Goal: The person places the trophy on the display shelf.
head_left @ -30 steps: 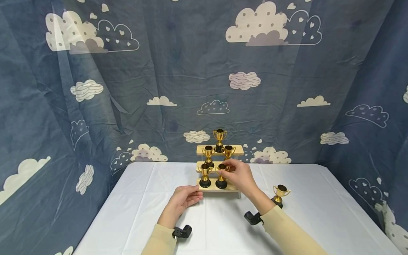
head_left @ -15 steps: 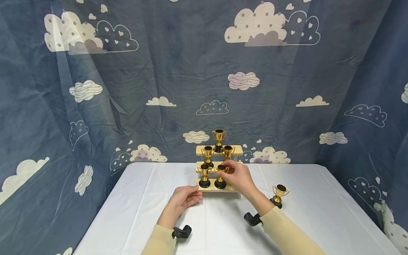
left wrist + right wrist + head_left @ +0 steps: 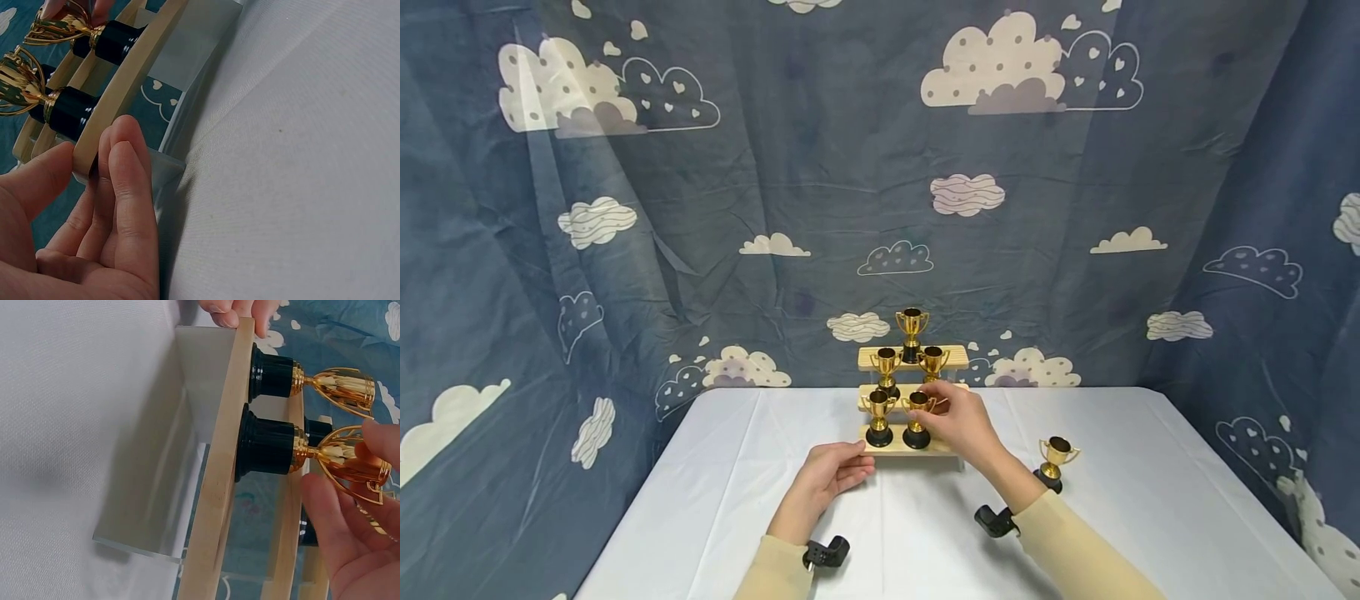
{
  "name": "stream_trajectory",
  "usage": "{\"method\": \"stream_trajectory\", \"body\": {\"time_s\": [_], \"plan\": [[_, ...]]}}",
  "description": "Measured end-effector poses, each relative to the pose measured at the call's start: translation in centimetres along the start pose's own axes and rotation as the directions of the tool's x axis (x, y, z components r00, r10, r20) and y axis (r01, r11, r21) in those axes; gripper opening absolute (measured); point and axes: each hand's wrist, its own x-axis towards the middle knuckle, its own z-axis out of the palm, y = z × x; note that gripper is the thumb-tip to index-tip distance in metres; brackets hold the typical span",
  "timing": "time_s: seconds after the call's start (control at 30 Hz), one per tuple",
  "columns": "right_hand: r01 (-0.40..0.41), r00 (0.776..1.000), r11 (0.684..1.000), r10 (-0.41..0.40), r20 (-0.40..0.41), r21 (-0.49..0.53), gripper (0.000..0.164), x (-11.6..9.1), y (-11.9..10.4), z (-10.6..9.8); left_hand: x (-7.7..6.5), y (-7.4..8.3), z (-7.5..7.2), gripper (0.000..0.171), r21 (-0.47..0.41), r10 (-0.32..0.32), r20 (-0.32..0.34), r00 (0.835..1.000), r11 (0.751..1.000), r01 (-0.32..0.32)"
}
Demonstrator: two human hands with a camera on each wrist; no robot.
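A three-tier display stand [image 3: 951, 358] with pale wooden shelves and clear supports holds small gold trophies on black bases. My right hand [image 3: 962, 421] pinches the cup of the right-hand trophy [image 3: 340, 453] on the bottom shelf; its base sits against the wood in the right wrist view. Beside it on the same shelf stands another trophy [image 3: 878, 417]. My left hand [image 3: 106, 212] grips the left end of the bottom shelf [image 3: 128, 87], thumb above and fingers below. Two trophies occupy the middle shelf, the right one [image 3: 933, 360] partly hidden by my right hand. One trophy [image 3: 912, 333] tops the stand.
One more trophy [image 3: 1055, 462] stands upright on the white-covered table [image 3: 737, 467], right of the stand and behind my right forearm. A dark blue curtain [image 3: 820, 125] with cloud prints hangs behind the table and along both sides.
The head view shifts slightly, moving the whole scene a little down and left. Both hands keep their holds, and the trophies stay in their places.
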Motion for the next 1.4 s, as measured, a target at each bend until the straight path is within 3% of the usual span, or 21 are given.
{"method": "stream_trajectory", "body": {"time_s": [0.47, 1.4], "plan": [[0.017, 0.999, 0.998, -0.019, -0.032, -0.066, 0.053, -1.6, -0.4, -1.7, 0.0, 0.0, 0.1, 0.043, -0.007, -0.002, 0.003, 1.0, 1.0, 0.002], [-0.023, 0.996, 0.988, 0.008, -0.093, -0.154, 0.04, -4.2, 0.3, -7.4, -0.1, 0.1, 0.1, 0.034, -0.013, -0.006, -0.002, 1.0, 1.0, 0.006]]}}
